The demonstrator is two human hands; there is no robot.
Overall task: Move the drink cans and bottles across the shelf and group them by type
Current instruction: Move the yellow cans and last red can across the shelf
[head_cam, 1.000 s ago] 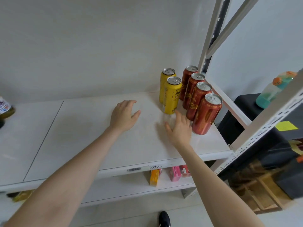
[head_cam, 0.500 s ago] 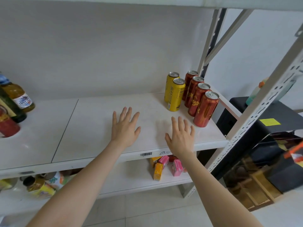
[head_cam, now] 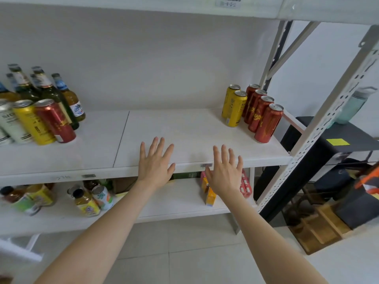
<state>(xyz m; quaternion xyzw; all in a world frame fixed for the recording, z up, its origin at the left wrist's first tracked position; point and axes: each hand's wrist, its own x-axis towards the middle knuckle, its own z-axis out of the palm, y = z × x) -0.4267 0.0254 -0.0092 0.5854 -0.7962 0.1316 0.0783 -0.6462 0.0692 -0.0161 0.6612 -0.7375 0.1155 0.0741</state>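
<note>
Shelving in white runs along the wall, and the middle shelf [head_cam: 184, 128] carries the drinks. Both hands hover at its front edge, fingers spread wide and holding nothing: the left hand [head_cam: 154, 162] over the board, the right hand [head_cam: 224, 171] across the lip. Glass bottles [head_cam: 53, 95] stand far left, well apart from the left hand, with a white can [head_cam: 11, 126], a yellow can [head_cam: 32, 124] and a red can [head_cam: 55, 121] in front of them. Far right, beyond the right hand, four red cans [head_cam: 264, 119] stand in a row beside two yellow cans [head_cam: 235, 108].
</note>
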